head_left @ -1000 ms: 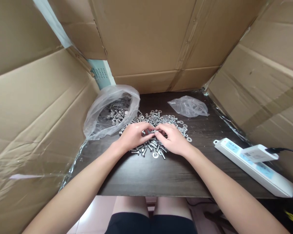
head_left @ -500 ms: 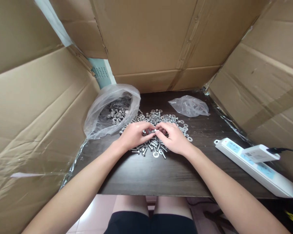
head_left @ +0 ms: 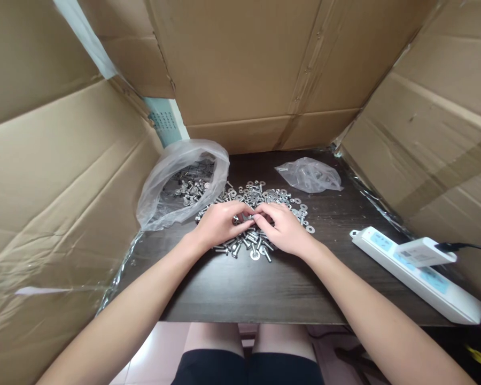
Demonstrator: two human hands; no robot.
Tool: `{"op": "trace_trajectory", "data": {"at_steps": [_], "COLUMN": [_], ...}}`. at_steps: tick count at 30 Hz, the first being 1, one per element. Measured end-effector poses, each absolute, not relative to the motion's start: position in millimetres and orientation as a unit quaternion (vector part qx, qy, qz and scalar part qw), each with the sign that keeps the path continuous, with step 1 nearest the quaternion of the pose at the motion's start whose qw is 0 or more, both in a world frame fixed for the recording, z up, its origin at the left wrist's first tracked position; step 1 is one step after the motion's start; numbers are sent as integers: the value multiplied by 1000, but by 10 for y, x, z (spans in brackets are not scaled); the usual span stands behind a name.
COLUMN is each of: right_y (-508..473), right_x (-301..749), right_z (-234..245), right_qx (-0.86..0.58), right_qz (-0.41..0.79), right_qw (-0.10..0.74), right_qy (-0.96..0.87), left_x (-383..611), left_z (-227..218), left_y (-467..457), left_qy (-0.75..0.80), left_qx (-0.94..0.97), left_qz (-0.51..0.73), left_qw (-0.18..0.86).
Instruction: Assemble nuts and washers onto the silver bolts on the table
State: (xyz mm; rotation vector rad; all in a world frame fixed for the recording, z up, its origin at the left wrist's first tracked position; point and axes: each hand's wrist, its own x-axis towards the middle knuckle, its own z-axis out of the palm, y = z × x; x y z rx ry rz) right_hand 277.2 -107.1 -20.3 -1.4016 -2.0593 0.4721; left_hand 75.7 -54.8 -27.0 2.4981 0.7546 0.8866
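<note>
Fingertip to fingertip, my left hand (head_left: 221, 223) and my right hand (head_left: 282, 225) meet over a heap of metal fasteners. A small metal bolt (head_left: 251, 217) lies between them, pinched by the left thumb and fingers. My right thumb and forefinger close round its other end; whether a nut or washer sits there is hidden. Under and in front of the hands are loose bolts (head_left: 240, 245). Flat washers (head_left: 297, 201) and nuts are spread behind them and to the right.
An open clear plastic bag (head_left: 154, 200) with more bolts inside stands at the left. A crumpled plastic bag (head_left: 310, 176) lies at the back right. The white power strip (head_left: 409, 272) with a plugged-in adapter runs along the right. Cardboard walls (head_left: 240, 64) enclose the dark table (head_left: 248, 294).
Both hands stay in nearly the same place. The right fingertips have closed further over the bolt, so less of it shows. The view has shifted slightly.
</note>
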Motion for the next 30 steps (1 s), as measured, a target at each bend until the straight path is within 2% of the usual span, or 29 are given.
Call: {"op": "trace_trajectory", "data": {"at_steps": [30], "right_y": [-1079], "right_x": [2769], "right_z": [-182], "right_qx": [-527], "right_qz": [194], "right_qw": [284], "right_qy": [-777], "left_x": [754], "left_z": [-283], "left_y": [-556], "left_qy": [260], "left_qx": [890], "left_qz": [323], "left_qw": [192]}}
